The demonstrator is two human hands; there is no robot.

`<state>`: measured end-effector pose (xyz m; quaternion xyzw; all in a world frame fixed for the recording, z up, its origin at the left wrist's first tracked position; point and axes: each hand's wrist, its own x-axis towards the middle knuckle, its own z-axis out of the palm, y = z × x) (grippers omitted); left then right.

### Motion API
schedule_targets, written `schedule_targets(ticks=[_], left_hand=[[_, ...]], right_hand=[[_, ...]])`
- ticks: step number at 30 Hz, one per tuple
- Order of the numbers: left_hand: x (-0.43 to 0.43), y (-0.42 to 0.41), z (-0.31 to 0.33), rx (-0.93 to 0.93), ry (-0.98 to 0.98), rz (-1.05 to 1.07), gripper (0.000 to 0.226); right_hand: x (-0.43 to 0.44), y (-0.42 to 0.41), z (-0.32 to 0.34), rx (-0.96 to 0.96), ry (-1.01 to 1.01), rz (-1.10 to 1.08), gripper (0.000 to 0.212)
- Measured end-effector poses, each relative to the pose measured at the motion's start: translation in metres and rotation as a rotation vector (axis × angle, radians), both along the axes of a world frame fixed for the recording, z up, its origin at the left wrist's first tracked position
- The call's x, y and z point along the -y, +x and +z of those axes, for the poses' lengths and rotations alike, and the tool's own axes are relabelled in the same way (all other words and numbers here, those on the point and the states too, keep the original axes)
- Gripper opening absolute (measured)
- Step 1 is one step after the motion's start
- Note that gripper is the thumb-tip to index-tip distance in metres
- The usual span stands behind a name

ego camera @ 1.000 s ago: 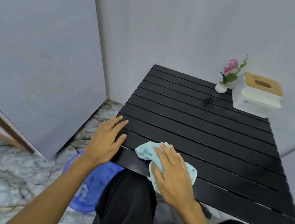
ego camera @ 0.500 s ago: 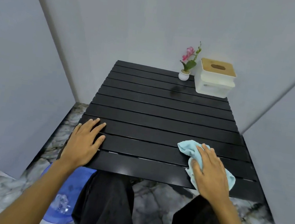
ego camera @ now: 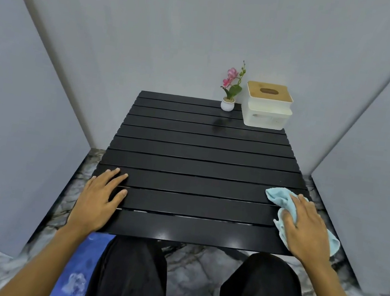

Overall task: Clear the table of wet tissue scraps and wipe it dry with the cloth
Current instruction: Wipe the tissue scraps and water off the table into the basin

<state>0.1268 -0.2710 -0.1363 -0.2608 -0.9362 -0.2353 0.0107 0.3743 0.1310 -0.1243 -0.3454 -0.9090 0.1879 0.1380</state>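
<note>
A black slatted table (ego camera: 203, 154) stands in front of me. My right hand (ego camera: 306, 228) presses a light blue cloth (ego camera: 276, 197) flat onto the table's near right corner; the cloth sticks out past my fingers and beyond the right edge. My left hand (ego camera: 99, 197) lies flat, fingers spread, on the near left corner and holds nothing. A blue basin (ego camera: 76, 269) on the floor at my left knee holds wet tissue scraps (ego camera: 75, 281). A damp smear (ego camera: 220, 123) shows on the slats near the flower pot. No scraps are visible on the table.
A small white pot with a pink flower (ego camera: 229, 97) and a white tissue box with a wooden lid (ego camera: 267, 105) stand at the table's far right. Grey panels close in on both sides and behind. My knees in black trousers sit under the near edge on a marble floor.
My right hand has slid the cloth from the near middle of the table to the near right corner. My left hand stayed on the near left corner. My view has turned right.
</note>
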Motion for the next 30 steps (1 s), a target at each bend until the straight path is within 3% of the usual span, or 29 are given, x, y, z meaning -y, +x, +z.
schedule_targets(ticks=[15, 30], left_hand=[[-0.004, 0.002, 0.0, -0.037, -0.038, 0.03, 0.044], [-0.007, 0.006, 0.005, -0.028, -0.043, 0.046, 0.043]], right_hand=[[0.008, -0.012, -0.001, 0.011, 0.13, -0.066, 0.042], [0.013, -0.009, 0.007, 0.008, 0.103, -0.063, 0.04]])
